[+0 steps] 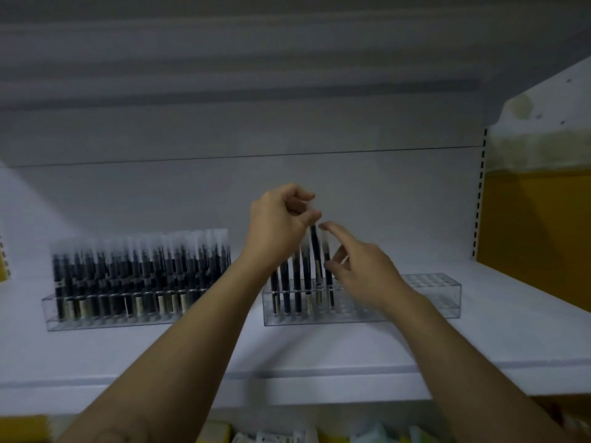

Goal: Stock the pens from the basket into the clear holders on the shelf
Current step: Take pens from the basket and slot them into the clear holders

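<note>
We see the left grip (281,215) pinching a pen (315,247) into the part-filled holder (431,298) beneath it; the right grip (361,266) is loose and empty alongside. Leftward, the full holder (96,319) looks done; rightward slots remain.

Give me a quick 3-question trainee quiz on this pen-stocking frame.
1. True or false: the left holder has more pens in it than the right holder.
2. Multiple choice: the left hand pinches a pen at its A) top, B) middle, C) bottom.
3. Fill in: the pens already in the right holder stand at its ____ end.

Key: 1 true; 2 A; 3 left.
</note>
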`<move>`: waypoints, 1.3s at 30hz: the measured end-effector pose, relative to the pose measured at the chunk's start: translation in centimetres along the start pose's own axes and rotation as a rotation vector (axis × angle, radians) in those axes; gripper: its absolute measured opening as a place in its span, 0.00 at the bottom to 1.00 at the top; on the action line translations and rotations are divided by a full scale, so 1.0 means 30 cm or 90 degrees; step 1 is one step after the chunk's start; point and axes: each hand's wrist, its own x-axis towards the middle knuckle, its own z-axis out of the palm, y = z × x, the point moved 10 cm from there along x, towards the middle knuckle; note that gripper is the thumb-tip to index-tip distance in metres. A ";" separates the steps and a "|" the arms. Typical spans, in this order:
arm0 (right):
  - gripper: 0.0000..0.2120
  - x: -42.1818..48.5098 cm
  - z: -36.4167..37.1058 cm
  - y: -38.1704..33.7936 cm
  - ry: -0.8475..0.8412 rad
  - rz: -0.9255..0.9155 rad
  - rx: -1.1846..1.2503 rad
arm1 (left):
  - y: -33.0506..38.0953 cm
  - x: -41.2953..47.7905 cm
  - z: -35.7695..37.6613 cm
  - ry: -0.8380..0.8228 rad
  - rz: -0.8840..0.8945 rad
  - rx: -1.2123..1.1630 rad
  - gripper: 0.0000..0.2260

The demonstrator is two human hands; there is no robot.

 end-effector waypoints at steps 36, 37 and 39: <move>0.42 -0.061 0.016 -0.005 -0.096 0.070 -0.049 | -0.010 -0.029 0.139 -0.145 0.051 0.336 0.14; 0.42 -0.062 0.021 -0.002 -0.098 0.071 -0.049 | -0.010 -0.038 0.139 -0.147 0.065 0.353 0.15; 0.43 -0.064 0.024 0.007 -0.095 0.078 -0.041 | -0.011 -0.050 0.128 -0.151 0.080 0.380 0.17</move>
